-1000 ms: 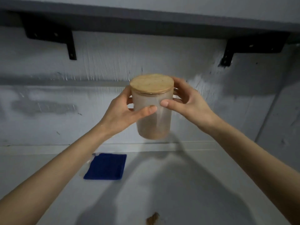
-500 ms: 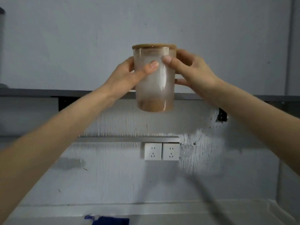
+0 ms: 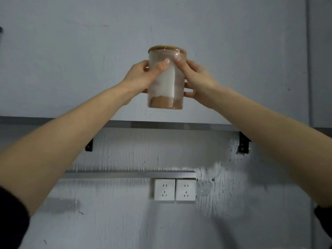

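A pale grey wall [image 3: 71, 60] fills the view. Across it runs a dark shelf [image 3: 179, 125], seen edge-on, carried by a black bracket on the left [image 3: 89, 147] and another on the right [image 3: 243, 143]. Lower down a metal rail [image 3: 129, 174] lies level, and just beneath its right end sit two white sockets [image 3: 164, 189] [image 3: 185, 189] side by side (touching). The plaster around them is streaked and scuffed.

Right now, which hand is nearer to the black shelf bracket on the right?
Right. The right hand grips the glass jar up-left of the bracket; the left hand holds the jar's other side, farther off.
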`<control>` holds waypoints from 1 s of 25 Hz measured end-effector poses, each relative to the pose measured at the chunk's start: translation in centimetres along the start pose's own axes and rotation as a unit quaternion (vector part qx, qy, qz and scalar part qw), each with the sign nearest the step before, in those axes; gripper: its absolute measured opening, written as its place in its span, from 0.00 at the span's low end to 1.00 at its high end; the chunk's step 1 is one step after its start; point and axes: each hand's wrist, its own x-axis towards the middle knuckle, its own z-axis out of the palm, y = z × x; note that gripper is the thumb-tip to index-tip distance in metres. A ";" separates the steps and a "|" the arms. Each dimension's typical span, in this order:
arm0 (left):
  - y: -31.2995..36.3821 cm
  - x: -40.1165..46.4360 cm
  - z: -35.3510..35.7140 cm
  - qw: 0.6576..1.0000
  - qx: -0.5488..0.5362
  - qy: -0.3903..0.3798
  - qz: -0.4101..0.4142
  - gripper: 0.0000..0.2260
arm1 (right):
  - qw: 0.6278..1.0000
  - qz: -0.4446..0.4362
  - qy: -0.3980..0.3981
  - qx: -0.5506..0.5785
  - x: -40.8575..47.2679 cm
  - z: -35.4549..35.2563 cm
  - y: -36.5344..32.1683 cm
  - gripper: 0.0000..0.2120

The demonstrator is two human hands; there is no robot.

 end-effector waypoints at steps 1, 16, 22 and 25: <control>-0.7 0.2 0.4 1.000 -0.004 0.001 -0.004 0.26 | 1.000 0.010 0.007 0.006 0.3 0.1 0.8 0.31; -6.6 0.4 3.7 0.996 -0.030 -0.031 -0.072 0.28 | 0.997 0.070 0.002 -0.025 0.6 0.7 6.8 0.24; -6.9 0.3 3.6 0.996 -0.007 -0.017 -0.090 0.26 | 0.994 0.054 0.024 -0.087 0.6 1.1 7.1 0.24; -6.8 0.0 3.8 0.996 -0.010 -0.002 -0.088 0.26 | 0.993 0.060 0.028 -0.094 0.2 1.3 7.1 0.24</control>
